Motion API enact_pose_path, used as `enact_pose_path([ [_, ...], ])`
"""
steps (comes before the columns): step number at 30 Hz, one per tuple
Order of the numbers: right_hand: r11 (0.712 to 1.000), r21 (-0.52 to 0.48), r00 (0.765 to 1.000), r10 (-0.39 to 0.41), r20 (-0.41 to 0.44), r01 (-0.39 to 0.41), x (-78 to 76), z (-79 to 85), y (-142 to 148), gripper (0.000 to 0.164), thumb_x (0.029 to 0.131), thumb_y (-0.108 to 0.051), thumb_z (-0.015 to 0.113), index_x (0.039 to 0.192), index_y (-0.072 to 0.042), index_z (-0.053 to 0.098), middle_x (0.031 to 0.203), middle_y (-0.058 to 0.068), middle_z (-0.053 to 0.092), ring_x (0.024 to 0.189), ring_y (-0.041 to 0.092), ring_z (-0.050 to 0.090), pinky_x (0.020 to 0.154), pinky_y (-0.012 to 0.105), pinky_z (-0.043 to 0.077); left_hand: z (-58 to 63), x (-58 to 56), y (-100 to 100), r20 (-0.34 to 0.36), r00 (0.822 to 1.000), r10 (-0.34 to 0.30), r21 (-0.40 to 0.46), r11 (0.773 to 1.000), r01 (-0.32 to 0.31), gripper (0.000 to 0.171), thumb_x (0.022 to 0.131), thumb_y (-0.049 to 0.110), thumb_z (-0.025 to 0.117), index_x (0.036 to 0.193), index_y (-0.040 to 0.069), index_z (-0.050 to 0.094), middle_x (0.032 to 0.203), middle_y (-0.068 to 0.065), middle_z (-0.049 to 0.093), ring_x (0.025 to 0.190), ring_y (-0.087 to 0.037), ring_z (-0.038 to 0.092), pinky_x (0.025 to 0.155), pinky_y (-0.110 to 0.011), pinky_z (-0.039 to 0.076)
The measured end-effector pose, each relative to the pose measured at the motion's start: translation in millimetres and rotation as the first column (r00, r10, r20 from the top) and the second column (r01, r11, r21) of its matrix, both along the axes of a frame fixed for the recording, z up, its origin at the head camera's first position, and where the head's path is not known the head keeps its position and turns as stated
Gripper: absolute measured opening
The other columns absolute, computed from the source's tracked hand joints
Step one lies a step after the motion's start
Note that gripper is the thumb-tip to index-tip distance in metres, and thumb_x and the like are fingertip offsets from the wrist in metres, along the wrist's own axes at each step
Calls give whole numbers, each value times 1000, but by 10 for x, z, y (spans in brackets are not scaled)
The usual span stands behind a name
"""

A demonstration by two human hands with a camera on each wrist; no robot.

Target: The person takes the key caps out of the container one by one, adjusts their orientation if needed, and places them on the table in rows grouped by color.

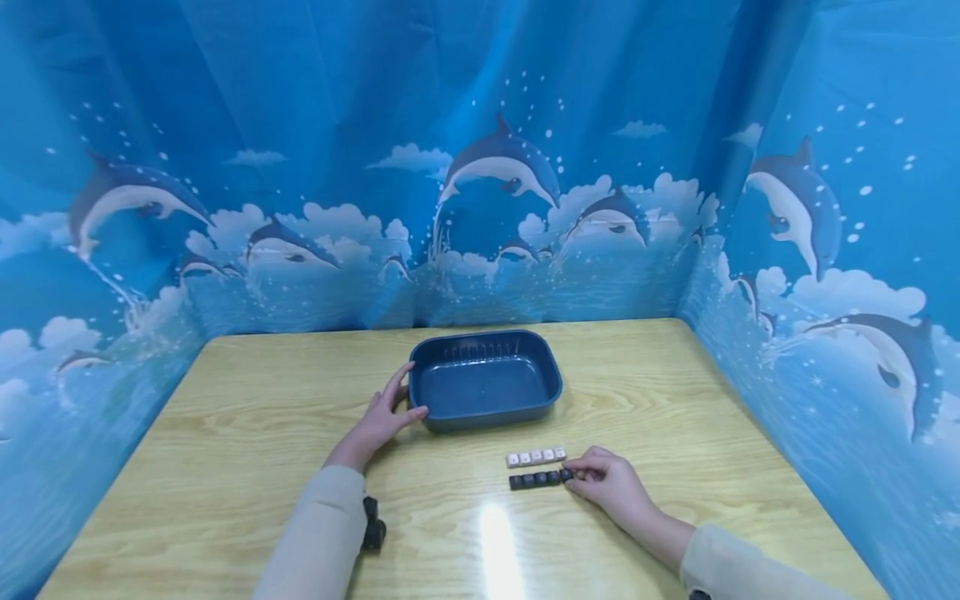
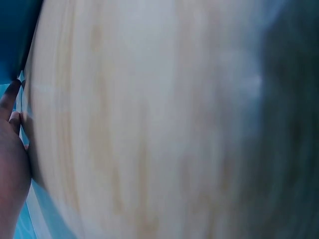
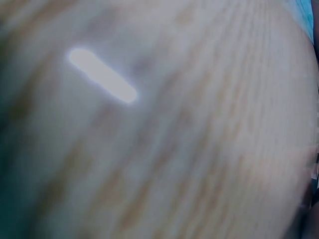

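Note:
At the right end of a row of black keycaps [image 1: 534, 480], my right hand [image 1: 613, 487] pinches the last black keycap [image 1: 567, 474] between thumb and fingers. Just behind lies a parallel row of white keycaps [image 1: 536, 457] with dark markings. My left hand [image 1: 377, 423] rests against the left side of a dark blue plastic basin [image 1: 491, 419], thumb by the front corner and fingers spread along the left wall. Nothing shows inside the basin. The left wrist view has only part of that hand [image 2: 12, 164] at its edge, below the basin [image 2: 17, 35].
The wood-grain table [image 1: 247, 417] reaches back to a blue curtain [image 1: 337, 150] printed with dolphins, which also runs along both sides. A bright light reflection lies on the tabletop in front of the keycaps. A dark device [image 1: 372, 525] sits at the left sleeve.

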State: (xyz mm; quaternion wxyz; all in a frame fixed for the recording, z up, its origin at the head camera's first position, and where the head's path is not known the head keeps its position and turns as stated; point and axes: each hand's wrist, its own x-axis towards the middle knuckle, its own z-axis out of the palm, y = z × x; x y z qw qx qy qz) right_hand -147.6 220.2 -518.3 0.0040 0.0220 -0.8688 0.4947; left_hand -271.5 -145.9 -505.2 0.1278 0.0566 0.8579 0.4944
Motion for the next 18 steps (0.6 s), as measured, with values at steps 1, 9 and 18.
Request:
enact_pose_path([
  [1,1000,-1,1000,-1,2,1,1,3,-2,25,71,4,80,95,-3,76,78,1,60,65,9,52,57,19,47,-1,0,0,1,1000,1,1,1000,-1,85,93,35,67,156,37,11,156,-21,26,145,-40,-10,113,-57,-12],
  [9,1000,-2,1000,5,-4,-5,13,2,-7,25,71,4,80,95,-3,76,78,1,60,64,8,51,55,19,45,-14,0,-4,-3,1000,5,-19,1000,-5,85,92,37,67,156,37,12,155,-21,27,146,-40,-8,113,-58,-11],
  [18,1000,1,999,22,-42,-22,24,-16,-2,25,71,4,80,95,-3,76,78,0,61,64,7,51,55,19,46,-32,-11,-2,3,1000,4,-15,1000,-4,85,92,37,67,156,37,11,156,-19,26,145,-40,-10,113,-59,-12],
])
